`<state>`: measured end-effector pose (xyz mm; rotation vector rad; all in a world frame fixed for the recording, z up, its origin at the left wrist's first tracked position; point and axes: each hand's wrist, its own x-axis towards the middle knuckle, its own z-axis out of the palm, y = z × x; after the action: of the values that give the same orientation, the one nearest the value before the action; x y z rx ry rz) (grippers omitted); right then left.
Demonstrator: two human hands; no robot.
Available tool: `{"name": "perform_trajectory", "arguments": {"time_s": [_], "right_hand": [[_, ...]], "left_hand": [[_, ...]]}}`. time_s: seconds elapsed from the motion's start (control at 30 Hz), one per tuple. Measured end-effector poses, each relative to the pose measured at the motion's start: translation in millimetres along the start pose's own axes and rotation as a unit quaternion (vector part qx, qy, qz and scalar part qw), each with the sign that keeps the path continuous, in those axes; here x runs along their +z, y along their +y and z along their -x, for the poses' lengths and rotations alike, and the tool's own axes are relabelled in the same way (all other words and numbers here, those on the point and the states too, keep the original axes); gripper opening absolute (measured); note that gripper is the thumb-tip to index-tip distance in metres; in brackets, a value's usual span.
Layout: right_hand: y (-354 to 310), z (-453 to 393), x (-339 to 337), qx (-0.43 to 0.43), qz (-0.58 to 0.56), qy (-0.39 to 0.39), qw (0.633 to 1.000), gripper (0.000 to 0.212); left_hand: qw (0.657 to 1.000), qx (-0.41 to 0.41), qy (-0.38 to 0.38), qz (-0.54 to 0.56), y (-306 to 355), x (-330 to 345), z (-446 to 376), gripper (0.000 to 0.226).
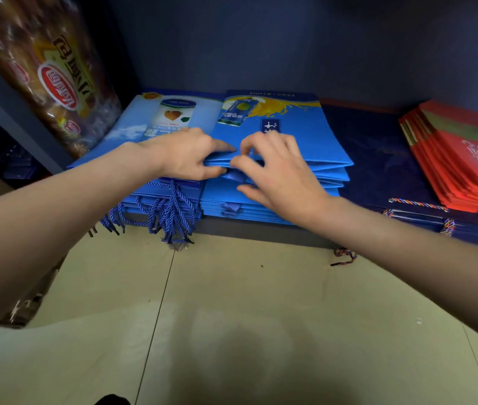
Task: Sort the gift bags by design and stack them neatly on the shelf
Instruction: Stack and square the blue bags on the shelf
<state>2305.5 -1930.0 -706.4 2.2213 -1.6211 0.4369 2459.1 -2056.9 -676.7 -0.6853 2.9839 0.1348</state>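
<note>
Both grips sit at the near edge of the blue stack (275, 171) on the shelf (261, 229): left hand (188, 154) pinches the top bag's front edge, right hand (273, 171) has fingers curled over the same edge, apparently grasping it, though contact is partly hidden. Stack lies straight ahead, long axis running away toward the wall, both hands about equally near, so squaring looks like a push straight back. Further out: cord-handled stack (156, 159) touching left, navy bags (378, 159) right, red stack (465, 159) far right.
</note>
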Motion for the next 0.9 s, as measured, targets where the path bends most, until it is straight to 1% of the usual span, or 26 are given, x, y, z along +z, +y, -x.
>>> {"name": "perform_trajectory", "arguments": {"time_s": [0.03, 0.1, 0.2, 0.27, 0.33, 0.4, 0.5, 0.63, 0.7, 0.77, 0.87, 0.9], "right_hand": [[-3, -1, 3, -0.012, 0.012, 0.022, 1.000, 0.035], [-2, -5, 8, -0.006, 0.028, 0.038, 0.999, 0.033], [1, -16, 9, 0.011, 0.043, 0.067, 0.997, 0.019], [0, -21, 7, 0.042, 0.019, 0.079, 0.996, 0.014], [1, -21, 3, 0.079, -0.034, 0.088, 0.992, 0.015], [5, -19, -1, 0.092, -0.044, 0.090, 0.991, 0.015], [10, -21, -5, 0.070, 0.013, 0.105, 0.992, 0.015], [14, -32, -5, 0.023, 0.099, 0.164, 0.981, 0.014], [16, -33, 1, 0.000, 0.123, 0.176, 0.977, 0.010], [19, -31, 4, -0.020, 0.131, 0.175, 0.976, 0.014], [25, -25, 1, -0.079, 0.119, 0.141, 0.980, 0.009], [26, -22, -1, -0.093, 0.123, 0.128, 0.980, 0.012]], "left_hand": [[1.000, 0.000, 0.014, 0.014, -2, -3, 1, 0.044], [0.999, -0.003, 0.039, 0.029, -5, -8, 1, 0.045], [0.998, -0.015, 0.048, 0.040, -9, -12, 0, 0.037], [0.998, -0.019, 0.045, 0.042, -9, -13, 0, 0.036], [0.998, -0.016, 0.051, 0.034, -8, -16, -1, 0.036], [0.998, -0.014, 0.057, 0.022, -7, -21, -3, 0.036], [0.997, -0.016, 0.068, 0.020, -8, -26, -4, 0.036], [0.996, -0.014, 0.083, 0.032, -12, -32, -2, 0.035], [0.996, -0.009, 0.087, 0.032, -13, -33, -1, 0.035], [0.996, -0.010, 0.087, 0.034, -13, -32, -1, 0.036], [0.997, -0.017, 0.077, 0.023, -14, -32, -2, 0.040], [0.997, -0.016, 0.075, 0.024, -14, -32, -1, 0.041]]}}
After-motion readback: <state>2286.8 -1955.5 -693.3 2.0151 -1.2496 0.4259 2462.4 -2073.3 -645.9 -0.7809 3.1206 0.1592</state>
